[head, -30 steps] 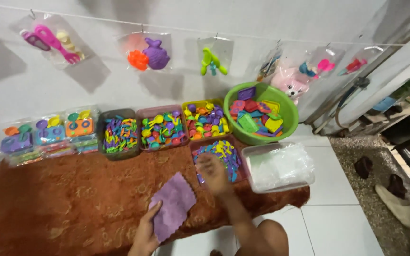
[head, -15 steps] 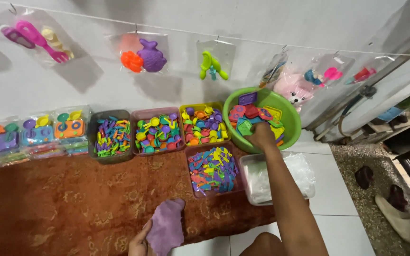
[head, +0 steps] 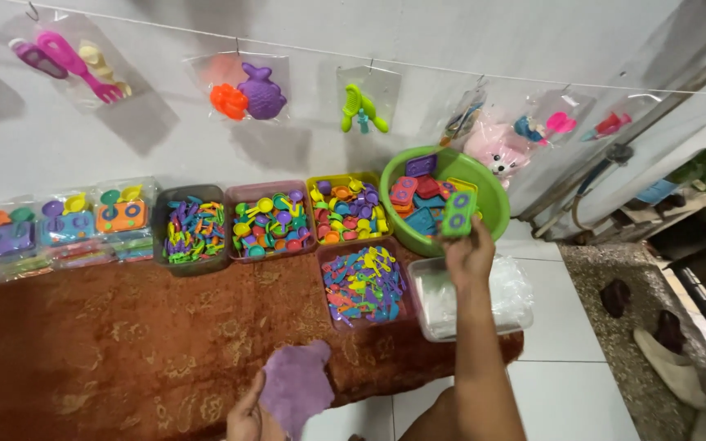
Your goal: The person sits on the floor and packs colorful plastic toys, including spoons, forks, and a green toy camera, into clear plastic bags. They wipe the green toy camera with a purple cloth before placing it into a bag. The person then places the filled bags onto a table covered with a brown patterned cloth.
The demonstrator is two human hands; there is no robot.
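My right hand [head: 469, 251] holds a green toy stove piece [head: 458, 213] lifted just in front of the green basin [head: 492, 186], which is full of coloured flat toy pieces. My left hand [head: 245, 415] at the bottom edge grips a purple cloth [head: 297, 385] that lies on the brown patterned mat [head: 108, 351]. Between the hands sits a tray of small multicoloured toy utensils [head: 364, 284].
Three trays of small coloured toys [head: 270, 220] line the wall, with packed toy sets [head: 59, 224] at the left. A clear box of plastic bags [head: 502, 296] sits right of my arm. Bagged toys [head: 247, 94] hang on a line above. White tiled floor lies to the right.
My right hand went from the utensil tray to the green basin and now holds a green toy piece lifted out of it. The left hand stays on the purple cloth.
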